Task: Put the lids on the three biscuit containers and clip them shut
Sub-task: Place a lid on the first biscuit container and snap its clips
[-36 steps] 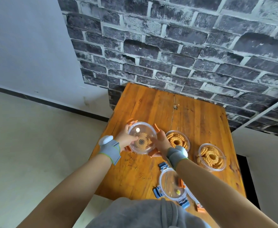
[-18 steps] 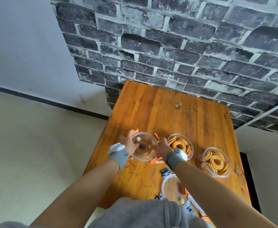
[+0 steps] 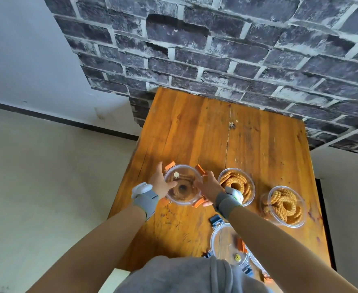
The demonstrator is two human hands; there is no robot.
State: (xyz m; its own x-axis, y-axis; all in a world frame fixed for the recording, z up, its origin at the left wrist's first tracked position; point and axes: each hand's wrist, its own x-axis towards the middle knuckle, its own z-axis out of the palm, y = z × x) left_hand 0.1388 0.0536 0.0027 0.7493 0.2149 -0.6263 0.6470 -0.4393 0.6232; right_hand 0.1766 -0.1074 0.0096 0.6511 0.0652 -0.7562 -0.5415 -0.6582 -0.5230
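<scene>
since the lid [image 3: 184, 180] apparently needed seating, left hand [image 3: 160, 183] and right hand [image 3: 208, 183] clasped its opposite edges; clips [image 3: 200, 169] stood unlatched.

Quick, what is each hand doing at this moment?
Left hand: grips the left rim of the lidded container, thumb on top.
Right hand: grips the same container's right side, by the orange clips.

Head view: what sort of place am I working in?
Probably a plain domestic room or makeshift recording corner: a wooden table against a dark brick-pattern wall, bare pale floor, plain painted wall with dark skirting.
</scene>
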